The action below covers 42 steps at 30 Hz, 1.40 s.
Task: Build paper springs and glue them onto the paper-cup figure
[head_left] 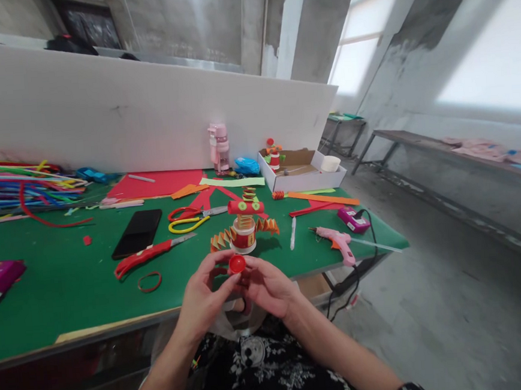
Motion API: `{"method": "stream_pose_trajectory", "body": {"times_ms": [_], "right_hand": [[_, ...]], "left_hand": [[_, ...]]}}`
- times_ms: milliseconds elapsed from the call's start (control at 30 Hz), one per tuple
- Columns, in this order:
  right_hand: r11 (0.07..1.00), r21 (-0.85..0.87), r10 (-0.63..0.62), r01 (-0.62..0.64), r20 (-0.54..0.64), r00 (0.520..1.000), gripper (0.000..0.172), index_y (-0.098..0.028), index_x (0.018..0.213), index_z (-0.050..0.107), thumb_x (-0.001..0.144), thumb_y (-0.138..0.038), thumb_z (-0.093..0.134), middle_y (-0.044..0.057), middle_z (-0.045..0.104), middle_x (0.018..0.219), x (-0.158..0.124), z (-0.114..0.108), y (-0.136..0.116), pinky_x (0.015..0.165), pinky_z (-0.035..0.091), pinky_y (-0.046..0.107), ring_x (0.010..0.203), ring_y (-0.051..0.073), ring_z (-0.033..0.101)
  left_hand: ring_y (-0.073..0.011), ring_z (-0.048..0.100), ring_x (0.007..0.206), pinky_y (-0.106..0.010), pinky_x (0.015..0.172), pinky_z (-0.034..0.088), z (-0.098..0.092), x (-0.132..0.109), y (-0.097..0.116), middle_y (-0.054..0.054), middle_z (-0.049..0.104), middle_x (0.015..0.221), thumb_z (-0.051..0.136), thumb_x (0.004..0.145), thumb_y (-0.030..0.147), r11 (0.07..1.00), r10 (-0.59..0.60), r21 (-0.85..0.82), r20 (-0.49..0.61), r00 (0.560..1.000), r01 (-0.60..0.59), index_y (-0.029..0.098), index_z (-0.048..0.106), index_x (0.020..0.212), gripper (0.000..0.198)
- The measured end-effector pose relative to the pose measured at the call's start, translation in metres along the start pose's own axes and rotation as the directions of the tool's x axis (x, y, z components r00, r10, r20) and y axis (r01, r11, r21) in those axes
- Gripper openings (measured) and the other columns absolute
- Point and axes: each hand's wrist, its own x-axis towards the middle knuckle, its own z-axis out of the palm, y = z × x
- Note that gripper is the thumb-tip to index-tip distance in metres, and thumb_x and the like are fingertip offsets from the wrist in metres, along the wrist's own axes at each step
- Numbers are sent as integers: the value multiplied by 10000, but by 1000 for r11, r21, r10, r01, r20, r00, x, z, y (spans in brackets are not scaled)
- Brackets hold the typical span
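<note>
A small round red bottle cap (237,264) is held at the table's front edge, its hollow side facing up toward me. My left hand (205,288) pinches it between thumb and fingers. From the other side, my right hand (270,285) closes its fingertips on the cap's right rim; some of its fingers are hidden. Just beyond stands a paper-craft figure (244,237) with a red-and-white cup body, folded orange arms and a red rolled-paper head with green eyes.
On the green table (84,311) lie a red-handled knife (150,255), scissors (194,215), a phone (137,233), a pink glue gun (339,241) with a cord, and a white pen (293,233). Behind are a pink bottle (221,149), a white box (302,181) and coloured strips (25,183).
</note>
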Motion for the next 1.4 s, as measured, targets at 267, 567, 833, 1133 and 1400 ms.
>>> {"method": "stream_pose_trajectory", "body": {"times_ms": [267,567,833,1133,1400], "right_hand": [[934,-291,-228,207,-41,973,359,-181,830,707,694,-506,773,12,703,761,-6,2,0,701,502,259,703,128,618],[640,-664,-484,387,43,874,139,-207,816,732,734,-319,744,8,720,784,-12,2,-9,751,514,290,728,159,647],[277,-762,-638,585,309,705,89,-257,812,773,778,-201,712,32,738,856,-20,2,-14,838,521,310,859,183,659],[797,-532,-292,287,77,953,368,-206,1002,722,693,-391,800,24,730,896,-14,-2,1,805,545,309,772,147,665],[304,-822,-625,481,209,752,254,-206,994,729,747,-258,760,54,733,958,-18,-1,-2,773,558,292,797,173,669]], "left_hand": [[-201,640,915,-339,825,533,-2,-2,-7,-56,666,1053,669,795,344,976,163,165,-102,981,-145,215,645,1044,282],[-175,639,814,-314,772,536,0,-6,-6,-25,694,927,703,773,300,983,167,98,-105,980,-157,234,665,1036,273],[-160,685,812,-258,759,553,1,-7,-2,-25,718,870,731,766,280,974,3,-224,-58,998,-16,205,687,874,139],[-149,645,898,-254,805,493,-4,-9,-12,-6,698,939,636,825,150,924,372,181,-223,901,-336,269,729,855,153],[-136,630,675,-238,652,512,-2,-6,1,-10,692,774,748,753,357,901,-163,-413,-31,986,136,220,677,975,270]]}}
